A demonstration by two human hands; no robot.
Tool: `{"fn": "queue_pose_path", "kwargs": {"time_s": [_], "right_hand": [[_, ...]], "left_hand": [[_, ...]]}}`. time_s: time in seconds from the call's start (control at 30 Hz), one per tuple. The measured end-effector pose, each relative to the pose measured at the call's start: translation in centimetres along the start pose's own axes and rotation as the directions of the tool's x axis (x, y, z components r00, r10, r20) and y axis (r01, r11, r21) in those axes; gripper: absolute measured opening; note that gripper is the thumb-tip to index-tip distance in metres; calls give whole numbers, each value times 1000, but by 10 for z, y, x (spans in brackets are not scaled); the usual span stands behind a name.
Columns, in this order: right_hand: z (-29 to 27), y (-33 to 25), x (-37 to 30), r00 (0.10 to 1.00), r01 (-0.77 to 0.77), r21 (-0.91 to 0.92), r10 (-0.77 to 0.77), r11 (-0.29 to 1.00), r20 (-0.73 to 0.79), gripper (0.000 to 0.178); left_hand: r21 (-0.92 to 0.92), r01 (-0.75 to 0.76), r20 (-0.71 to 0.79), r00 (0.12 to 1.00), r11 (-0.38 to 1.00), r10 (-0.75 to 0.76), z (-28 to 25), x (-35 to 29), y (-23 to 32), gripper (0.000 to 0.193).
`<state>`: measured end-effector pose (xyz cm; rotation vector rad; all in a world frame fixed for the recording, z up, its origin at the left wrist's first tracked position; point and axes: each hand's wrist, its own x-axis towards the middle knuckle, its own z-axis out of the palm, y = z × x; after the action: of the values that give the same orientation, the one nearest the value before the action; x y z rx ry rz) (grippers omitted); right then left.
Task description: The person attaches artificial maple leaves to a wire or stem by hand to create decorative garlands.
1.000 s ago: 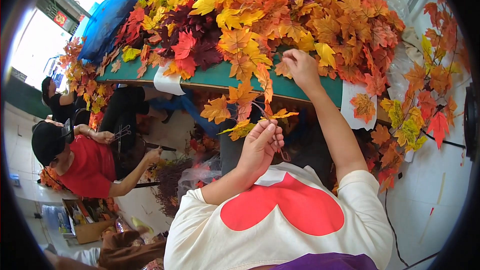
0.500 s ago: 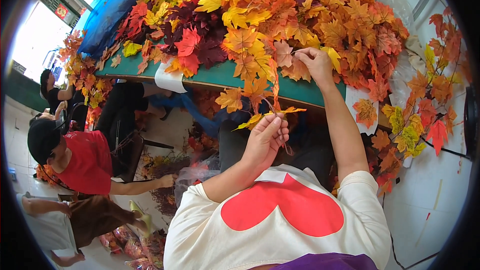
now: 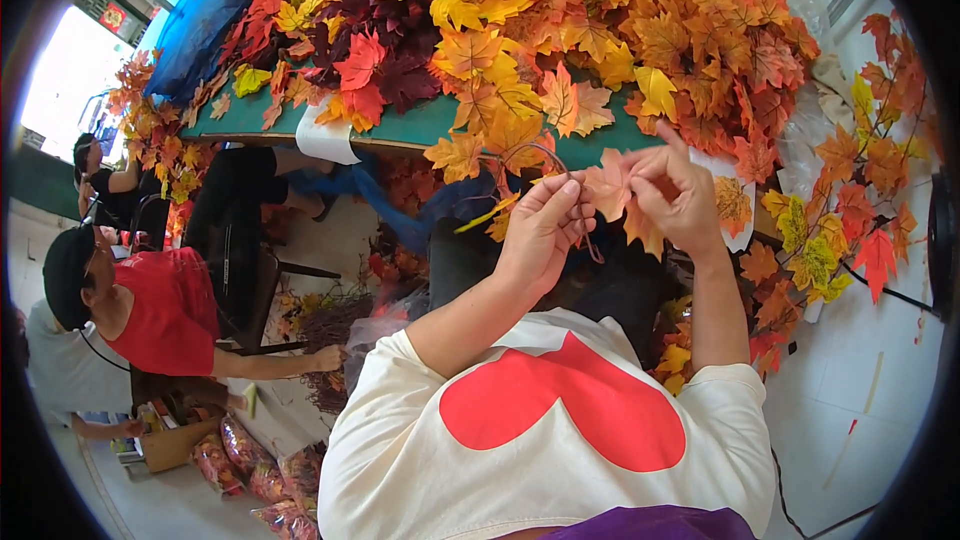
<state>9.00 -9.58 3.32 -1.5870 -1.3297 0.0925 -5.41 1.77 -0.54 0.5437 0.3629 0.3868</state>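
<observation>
A green bench (image 3: 400,128) runs across the room, heaped with orange, yellow and deep purple artificial maple leaves (image 3: 690,30). From my end, the main change is the right hand (image 3: 668,185): half a second ago it was at the heap's front edge, and now it has come down beside the left, bringing a pale orange maple leaf (image 3: 606,185). Its thumb and forefinger look pinched on that leaf, though motion blurs the outline. The left hand's (image 3: 540,230) grip stays closed on a brown stem (image 3: 555,158) bearing a leafy sprig, in front of the bench. I judge this puts leaf and stem close enough to work together; whether they touch, I can't tell behind the fingers. Leaves spilling over the bench edge crowd the sprig. At left, a red-shirted co-worker (image 3: 165,305) reaches toward bundled brown twigs (image 3: 325,325); a leafy branch (image 3: 865,205) stands at right.
</observation>
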Motion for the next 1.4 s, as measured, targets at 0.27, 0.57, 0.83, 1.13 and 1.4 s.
{"fn": "queue_pose_path", "kwargs": {"time_s": [0.27, 0.57, 0.83, 1.13, 1.4], "right_hand": [[25, -17, -18, 1000, -10, -30, 11, 1000, 12, 12], [29, -24, -21, 999, 34, -70, -36, 997, -29, 12], [28, -28, -22, 994, 98, -240, -105, 966, -15, 15], [25, -34, -20, 990, 136, -349, -137, 927, 20, 14], [25, -35, -18, 989, 150, -374, -144, 915, 45, 13]], "left_hand": [[52, -104, 36, 994, 993, 102, 4, -8, -12, 13], [89, -138, 52, 990, 987, 133, 6, -14, -11, 11], [116, -137, 48, 990, 984, 133, 3, -11, -15, 12], [121, -158, 74, 986, 980, 150, -4, -7, -19, 10], [140, -172, 90, 983, 975, 160, -4, -7, -18, 10]]}}
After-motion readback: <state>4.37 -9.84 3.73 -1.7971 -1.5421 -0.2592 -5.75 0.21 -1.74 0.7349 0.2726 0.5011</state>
